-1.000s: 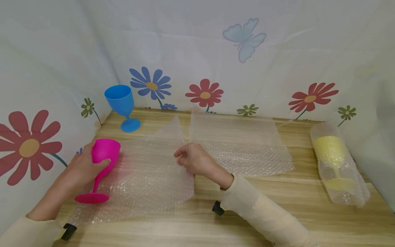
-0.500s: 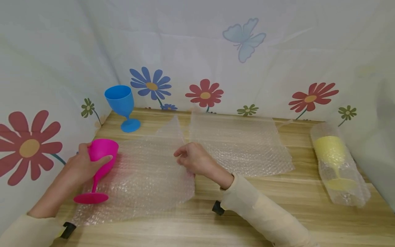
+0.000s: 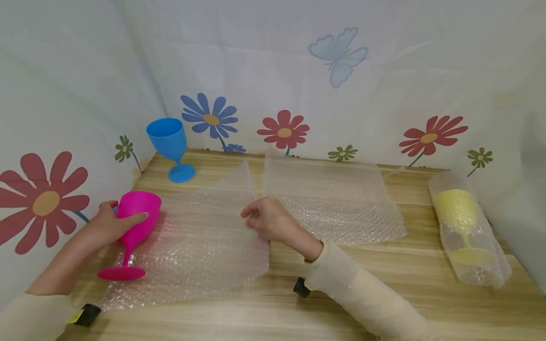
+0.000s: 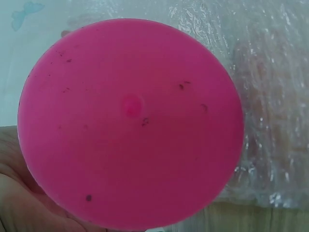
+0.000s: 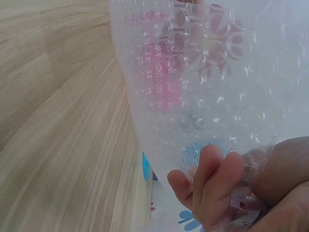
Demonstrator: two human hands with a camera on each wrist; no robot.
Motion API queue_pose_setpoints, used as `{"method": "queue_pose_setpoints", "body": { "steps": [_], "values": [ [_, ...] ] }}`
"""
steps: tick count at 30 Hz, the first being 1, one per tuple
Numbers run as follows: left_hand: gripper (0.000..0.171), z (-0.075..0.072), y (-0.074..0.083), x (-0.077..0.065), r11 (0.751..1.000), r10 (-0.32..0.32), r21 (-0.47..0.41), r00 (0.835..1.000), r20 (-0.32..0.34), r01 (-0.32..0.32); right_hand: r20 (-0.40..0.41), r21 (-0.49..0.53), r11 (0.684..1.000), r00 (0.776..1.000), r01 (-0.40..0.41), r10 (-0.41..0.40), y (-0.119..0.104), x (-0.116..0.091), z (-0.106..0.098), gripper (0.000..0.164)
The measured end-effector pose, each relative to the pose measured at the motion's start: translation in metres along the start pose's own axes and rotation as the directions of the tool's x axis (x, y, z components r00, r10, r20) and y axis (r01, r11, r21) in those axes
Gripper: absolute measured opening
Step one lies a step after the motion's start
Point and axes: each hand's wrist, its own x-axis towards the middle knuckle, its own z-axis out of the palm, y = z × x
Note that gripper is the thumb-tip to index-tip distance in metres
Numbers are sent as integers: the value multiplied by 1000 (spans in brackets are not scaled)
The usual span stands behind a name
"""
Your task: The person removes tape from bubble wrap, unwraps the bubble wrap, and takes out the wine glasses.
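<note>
At the left, my left hand (image 3: 102, 225) holds a pink goblet (image 3: 138, 201) by its bowl, thumb across the front. The goblet stands out over the left end of a bubble wrap sheet (image 3: 204, 237). In the left wrist view the round goblet foot (image 4: 130, 145) faces the camera and covers most of the hand (image 4: 21, 203). My right hand (image 3: 268, 220) pinches the right edge of that sheet. In the right wrist view, curled fingers (image 5: 212, 183) hold the bubble wrap (image 5: 251, 87), with blurred pink showing through it.
A blue goblet (image 3: 168, 139) stands upright at the back left. Another piece of bubble wrap (image 3: 332, 199) lies at the back middle of the wooden table (image 3: 341, 293). To the right lies a yellow goblet (image 3: 458, 208) inside bubble wrap. Flowered cloth (image 3: 264, 61) hangs round the back and sides.
My left hand and the pink goblet have shifted slightly left. My right hand stays in place at the edge of the bubble wrap.
</note>
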Motion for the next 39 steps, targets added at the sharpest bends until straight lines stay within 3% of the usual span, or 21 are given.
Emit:
{"method": "queue_pose_setpoints", "body": {
  "steps": [4,10,20,26,33,39],
  "values": [
    [117,-3,2,-1,1000,9,-7,1000,8,-9,0,6,1000,1000,-5,5,1,0,0,18],
    [114,-5,10,-12,995,45,-90,999,28,-42,3,-4,1000,1000,-12,12,0,-1,0,19],
    [85,-8,26,-36,974,164,-165,986,24,-158,12,5,999,999,-43,42,-1,-1,-1,20],
    [91,-11,34,-46,961,180,-208,984,-20,-180,11,8,999,999,-35,35,0,-2,-1,19],
    [104,-11,35,-47,945,185,-269,982,-39,-188,15,13,999,999,-34,34,0,-3,-3,20],
    [106,-9,39,-49,930,227,-274,969,-100,-246,14,29,1000,1000,-7,6,0,-5,-5,21]
  ]
}}
